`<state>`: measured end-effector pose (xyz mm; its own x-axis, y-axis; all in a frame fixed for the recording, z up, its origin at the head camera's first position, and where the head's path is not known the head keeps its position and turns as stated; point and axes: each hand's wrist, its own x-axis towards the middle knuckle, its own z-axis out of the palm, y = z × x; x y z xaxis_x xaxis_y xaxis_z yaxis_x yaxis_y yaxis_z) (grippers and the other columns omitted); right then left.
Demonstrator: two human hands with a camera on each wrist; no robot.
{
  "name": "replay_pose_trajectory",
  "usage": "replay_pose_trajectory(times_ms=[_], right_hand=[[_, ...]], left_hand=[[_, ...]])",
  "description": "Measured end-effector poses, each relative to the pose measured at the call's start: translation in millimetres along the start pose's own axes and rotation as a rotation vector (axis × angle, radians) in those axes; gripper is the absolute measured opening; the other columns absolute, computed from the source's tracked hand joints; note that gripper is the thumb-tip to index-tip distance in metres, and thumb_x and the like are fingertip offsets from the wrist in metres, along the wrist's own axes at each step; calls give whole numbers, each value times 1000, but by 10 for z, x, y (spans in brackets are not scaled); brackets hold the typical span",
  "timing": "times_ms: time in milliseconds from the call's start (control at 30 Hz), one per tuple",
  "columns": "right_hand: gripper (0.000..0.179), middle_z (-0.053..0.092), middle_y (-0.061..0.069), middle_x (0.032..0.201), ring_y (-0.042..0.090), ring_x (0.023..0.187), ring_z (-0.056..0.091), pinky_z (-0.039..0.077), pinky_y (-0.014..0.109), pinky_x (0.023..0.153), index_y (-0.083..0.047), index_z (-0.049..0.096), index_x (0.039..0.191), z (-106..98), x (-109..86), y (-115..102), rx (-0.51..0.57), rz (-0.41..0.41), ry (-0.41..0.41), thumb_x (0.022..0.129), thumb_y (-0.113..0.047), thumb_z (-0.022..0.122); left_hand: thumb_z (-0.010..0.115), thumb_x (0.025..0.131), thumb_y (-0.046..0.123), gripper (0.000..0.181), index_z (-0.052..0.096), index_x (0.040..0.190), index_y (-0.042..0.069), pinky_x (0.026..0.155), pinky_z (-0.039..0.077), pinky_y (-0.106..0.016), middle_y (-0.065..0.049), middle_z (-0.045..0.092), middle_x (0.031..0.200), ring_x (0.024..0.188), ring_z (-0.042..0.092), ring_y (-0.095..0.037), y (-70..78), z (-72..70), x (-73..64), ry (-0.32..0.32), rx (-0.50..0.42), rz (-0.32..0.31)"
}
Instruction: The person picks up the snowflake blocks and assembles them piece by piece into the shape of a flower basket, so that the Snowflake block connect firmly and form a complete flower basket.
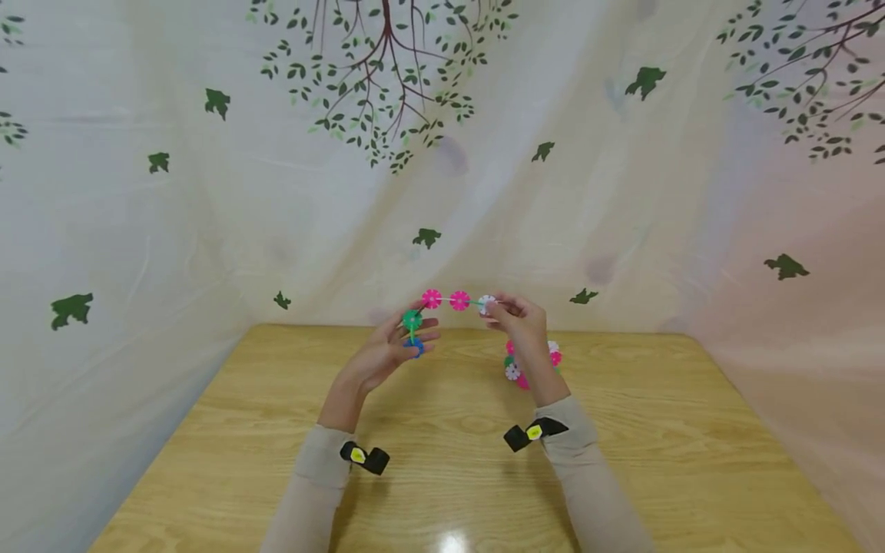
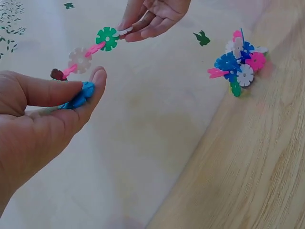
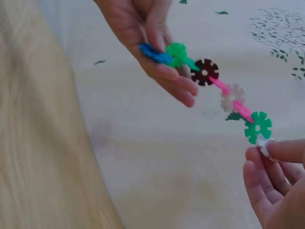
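A chain of notched, flower-shaped plastic interlocking discs stretches between my two hands above the table. My left hand (image 1: 376,359) pinches the blue disc (image 2: 78,96) at one end between thumb and fingers. My right hand (image 1: 523,326) pinches the white disc (image 3: 263,147) at the other end. Between them, the right wrist view shows a light green disc (image 3: 176,55), a dark brown disc (image 3: 205,72), pink discs (image 3: 243,110), a pale translucent disc (image 3: 233,97) and a green disc (image 3: 258,127), slotted edge to edge. Part of each held disc is hidden by fingers.
A bundle of joined discs (image 2: 245,75) in blue, pink, white and green sits on the wooden table (image 1: 442,461), partly behind my right forearm in the head view. A pale cloth (image 1: 484,192) printed with leaves and branches hangs behind the table's far edge.
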<state>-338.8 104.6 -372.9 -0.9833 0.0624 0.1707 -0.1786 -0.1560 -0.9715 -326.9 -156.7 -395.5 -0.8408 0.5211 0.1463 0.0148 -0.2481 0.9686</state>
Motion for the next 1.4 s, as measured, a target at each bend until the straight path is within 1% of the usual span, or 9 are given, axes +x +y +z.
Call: replay_pose_trajectory(times_ms=[133, 300, 500, 667, 767, 867, 1100, 1233, 1400], right_hand=[[32, 73, -6, 91, 8, 84, 73, 61, 25, 81, 6, 66, 122, -188, 8, -144, -167, -10, -113, 97, -14, 70], [31, 75, 11, 103, 11, 87, 72, 60, 23, 80, 3, 70, 123, -433, 48, -345, -349, -35, -209, 97, -15, 70], [22, 73, 21, 102, 18, 86, 68, 58, 22, 77, 2, 73, 113, -700, 44, -557, -638, -113, -270, 96, -11, 72], [12, 74, 19, 94, 19, 79, 66, 56, 27, 70, 2, 74, 103, -883, 19, -616, -785, -206, -274, 94, -6, 72], [9, 73, 21, 89, 14, 71, 64, 56, 26, 66, 5, 74, 98, -996, 17, -585, -779, -224, -195, 92, -2, 72], [9, 72, 21, 87, 9, 66, 62, 57, 24, 64, 8, 73, 97, -1101, 15, -537, -707, -204, -107, 92, 1, 72], [11, 67, -5, 71, 5, 63, 62, 60, 24, 66, 11, 71, 99, -1194, 49, -356, -481, 4, 57, 90, 5, 72], [18, 65, -12, 68, 3, 61, 62, 58, 20, 64, 15, 68, 105, -1247, 90, -260, -442, 52, 89, 89, 7, 72], [19, 65, -11, 69, 3, 63, 62, 58, 20, 65, 15, 67, 106, -1346, 165, -118, -453, 92, 103, 90, 6, 71]], left_hand=[[40, 97, -19, 76, 14, 164, 9, 114, 45, -35, -33, 33, 157, 146, 40, -42, 32, 47, 6, 14, 38, -3], [45, 103, -9, 60, 26, 159, 0, 114, 43, -42, -34, 43, 151, 140, 46, -43, 84, 163, 61, 133, 109, -20], [54, 102, -3, 48, 44, 149, -7, 101, 54, -39, -32, 59, 137, 124, 62, -42, 165, 398, 180, 245, 218, -19], [61, 98, -4, 44, 54, 141, -7, 88, 61, -33, -32, 68, 119, 106, 73, -35, 193, 626, 328, 257, 315, 33], [63, 96, -6, 42, 56, 138, -9, 87, 61, -38, -33, 69, 115, 100, 75, -33, 166, 750, 429, 258, 335, 59], [63, 96, -6, 40, 58, 136, -10, 87, 61, -40, -33, 69, 114, 99, 76, -32, 112, 881, 529, 266, 333, 62], [64, 96, -7, 37, 61, 132, -10, 82, 62, -33, -32, 70, 113, 101, 75, -37, -69, 1020, 727, 322, 329, 22], [65, 96, -5, 34, 64, 129, -10, 81, 62, -33, -30, 72, 111, 98, 76, -35, -177, 1026, 827, 335, 354, 0], [68, 94, -3, 17, 71, 109, -12, 82, 63, -39, -28, 75, 102, 87, 77, -27, -357, 1026, 938, 362, 348, -39]])
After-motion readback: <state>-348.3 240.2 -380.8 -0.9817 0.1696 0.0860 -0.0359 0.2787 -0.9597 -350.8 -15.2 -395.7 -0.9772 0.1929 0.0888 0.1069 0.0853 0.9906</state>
